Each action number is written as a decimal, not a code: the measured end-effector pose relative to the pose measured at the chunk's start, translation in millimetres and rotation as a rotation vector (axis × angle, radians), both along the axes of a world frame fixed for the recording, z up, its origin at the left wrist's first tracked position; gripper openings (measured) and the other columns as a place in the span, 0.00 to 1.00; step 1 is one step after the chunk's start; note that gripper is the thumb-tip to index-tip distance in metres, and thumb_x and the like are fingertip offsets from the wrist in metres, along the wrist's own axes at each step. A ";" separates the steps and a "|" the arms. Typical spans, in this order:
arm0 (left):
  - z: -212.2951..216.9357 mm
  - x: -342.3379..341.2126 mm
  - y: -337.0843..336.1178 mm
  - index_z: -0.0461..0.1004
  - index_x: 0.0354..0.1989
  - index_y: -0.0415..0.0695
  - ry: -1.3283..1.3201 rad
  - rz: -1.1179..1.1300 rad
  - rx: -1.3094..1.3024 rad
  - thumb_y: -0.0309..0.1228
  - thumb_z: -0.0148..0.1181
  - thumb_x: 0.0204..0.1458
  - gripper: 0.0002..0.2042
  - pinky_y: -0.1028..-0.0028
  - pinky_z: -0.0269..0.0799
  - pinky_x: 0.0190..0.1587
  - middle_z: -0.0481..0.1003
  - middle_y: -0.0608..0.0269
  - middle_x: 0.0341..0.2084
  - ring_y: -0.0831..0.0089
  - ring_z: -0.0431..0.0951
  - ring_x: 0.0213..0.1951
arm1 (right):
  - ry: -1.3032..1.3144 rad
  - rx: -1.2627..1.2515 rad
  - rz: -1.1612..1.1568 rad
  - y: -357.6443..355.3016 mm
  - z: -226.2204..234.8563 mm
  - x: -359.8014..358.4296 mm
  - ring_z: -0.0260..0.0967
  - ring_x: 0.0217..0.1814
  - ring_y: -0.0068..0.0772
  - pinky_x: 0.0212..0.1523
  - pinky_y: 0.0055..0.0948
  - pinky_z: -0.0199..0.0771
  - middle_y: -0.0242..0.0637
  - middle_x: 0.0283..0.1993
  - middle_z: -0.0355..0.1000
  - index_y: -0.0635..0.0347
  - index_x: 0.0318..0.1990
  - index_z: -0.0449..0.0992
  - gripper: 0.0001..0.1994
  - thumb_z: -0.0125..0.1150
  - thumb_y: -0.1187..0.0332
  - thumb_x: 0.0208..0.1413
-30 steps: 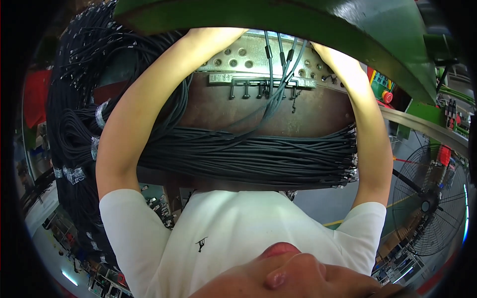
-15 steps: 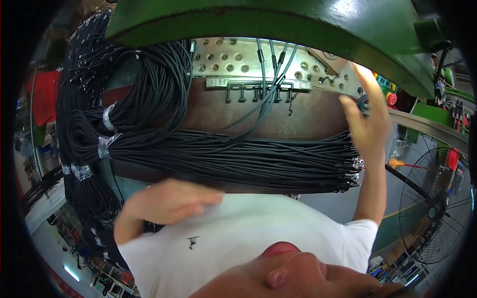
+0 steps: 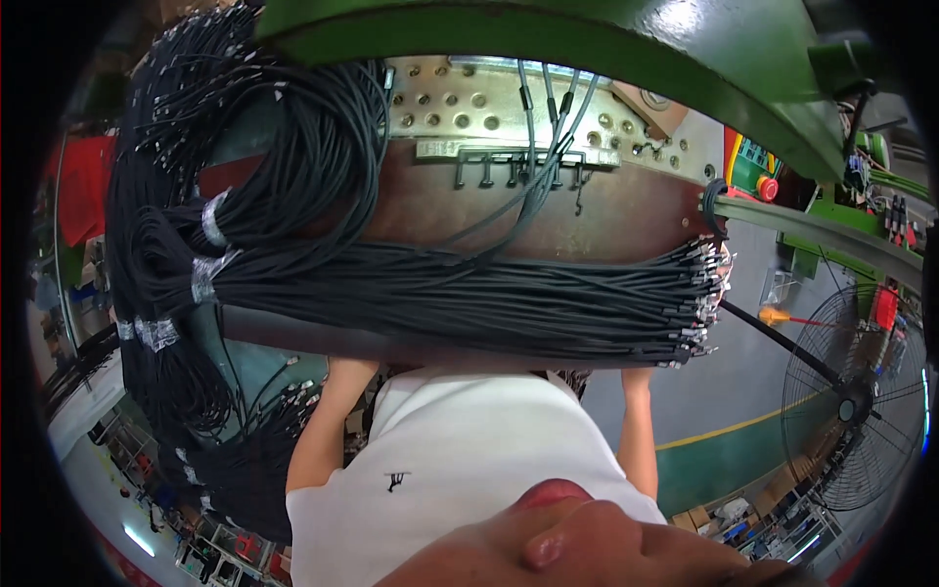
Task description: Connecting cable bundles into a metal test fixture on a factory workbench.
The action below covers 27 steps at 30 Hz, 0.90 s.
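A thick bundle of black cables (image 3: 469, 298) lies across the brown work table (image 3: 626, 220), its metal-tipped ends (image 3: 706, 293) fanned out at the right. My left hand (image 3: 350, 368) goes in under the table's near edge, below the bundle, and its fingers are hidden. Near the right end of the bundle my right hand (image 3: 637, 376) also passes out of sight beneath the cables; only the wrist and forearm show. What either hand touches is hidden. Clear wrap (image 3: 204, 279) ties the cables at the left, where coiled cables (image 3: 333, 147) are heaped.
Overhead spans a green machine frame (image 3: 548, 39). Behind the bundle stand a perforated metal plate (image 3: 450, 108) and a slotted bar (image 3: 518, 154) with several cables hanging over it. A red stop button (image 3: 768, 188) and a large fan (image 3: 853, 406) are at the right.
Both hands have dropped: the right from above the cable ends, the left from in front of my shirt, to below the near side of the bundle. The cable ends sit slightly higher and more fanned.
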State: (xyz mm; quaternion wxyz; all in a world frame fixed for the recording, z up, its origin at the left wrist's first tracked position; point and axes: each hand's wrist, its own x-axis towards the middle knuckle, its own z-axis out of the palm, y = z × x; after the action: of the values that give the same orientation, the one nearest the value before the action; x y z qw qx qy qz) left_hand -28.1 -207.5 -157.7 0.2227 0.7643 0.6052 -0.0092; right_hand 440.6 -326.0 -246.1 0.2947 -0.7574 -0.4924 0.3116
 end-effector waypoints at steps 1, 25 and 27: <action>4.0 2.8 6.7 0.76 0.42 0.41 0.044 0.031 -0.176 0.31 0.54 0.47 0.14 0.56 0.64 0.50 0.73 0.46 0.44 0.48 0.71 0.47 | -0.008 -0.042 -0.029 -7.1 14.2 -3.1 0.57 0.62 0.39 0.63 0.35 0.56 0.44 0.61 0.61 0.64 0.59 0.62 0.22 0.54 0.69 0.57; 109.6 51.0 26.5 0.72 0.48 0.38 -0.410 -0.311 -0.607 0.35 0.50 0.55 0.16 0.62 0.68 0.50 0.73 0.48 0.46 0.54 0.73 0.48 | -0.324 0.406 -0.338 70.7 145.6 70.5 0.71 0.41 0.36 0.44 0.28 0.69 0.44 0.39 0.72 0.68 0.40 0.74 0.08 0.54 0.77 0.53; 132.6 62.1 39.3 0.71 0.49 0.38 -0.801 -0.435 -0.566 0.34 0.50 0.57 0.16 0.62 0.68 0.52 0.72 0.49 0.47 0.55 0.72 0.50 | -0.495 0.519 -0.113 109.2 185.1 64.9 0.70 0.42 0.37 0.45 0.30 0.69 0.43 0.41 0.72 0.65 0.44 0.74 0.10 0.53 0.76 0.55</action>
State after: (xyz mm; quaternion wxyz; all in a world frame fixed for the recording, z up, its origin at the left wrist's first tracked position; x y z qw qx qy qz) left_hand 34.0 -168.2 -25.1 0.6265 0.7258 0.2743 0.0743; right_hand 505.6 -216.8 -61.0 0.3659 -0.7357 -0.5689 -0.0335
